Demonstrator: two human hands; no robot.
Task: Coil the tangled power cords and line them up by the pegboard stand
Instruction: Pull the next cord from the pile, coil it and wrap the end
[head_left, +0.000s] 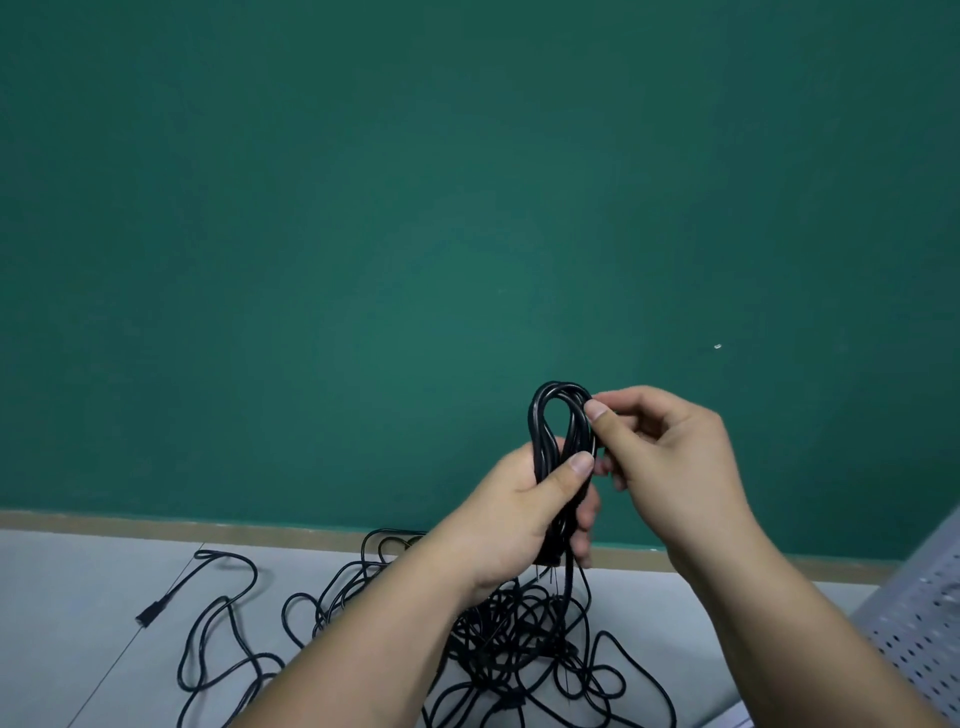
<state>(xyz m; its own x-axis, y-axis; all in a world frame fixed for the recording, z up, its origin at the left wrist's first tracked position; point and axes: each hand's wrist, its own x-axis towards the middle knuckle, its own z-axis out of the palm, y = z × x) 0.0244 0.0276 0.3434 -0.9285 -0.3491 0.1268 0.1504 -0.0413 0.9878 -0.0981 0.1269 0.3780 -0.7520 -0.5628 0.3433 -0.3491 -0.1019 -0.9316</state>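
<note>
A person's two bare hands are raised in front of a plain green wall (415, 208), working on a black power cord. The left hand (519, 514) is closed round the middle of a partly coiled cord bundle (551, 415), with the thumb pressed across the strands. The bundle stands upright, its long axis running top to bottom, and a narrow closed loop rises above the fist. The right hand (670, 457) sits just to the right of that loop, touching it, and pinches the loop's right-hand strands between thumb and fingertips.

Below the left fist, the cord's loose tail drops straight down into a tangled pile of cords (519, 639) spread over the grey surface beneath the hands. One stray cord (228, 623) wanders off to the left and ends in a plug (148, 616), well apart from the pile.

The grey perforated pegboard stand (914, 623) shows only at the lower right edge, to the right of and below both hands, and nearer the right arm. No finished coils are visible beside it.

The coiling looks to be mid-way. The rest of the cord must probably come up from directly below, so the pile may drag or snag on the tail. The finished bundle would then travel down and to the right.
</note>
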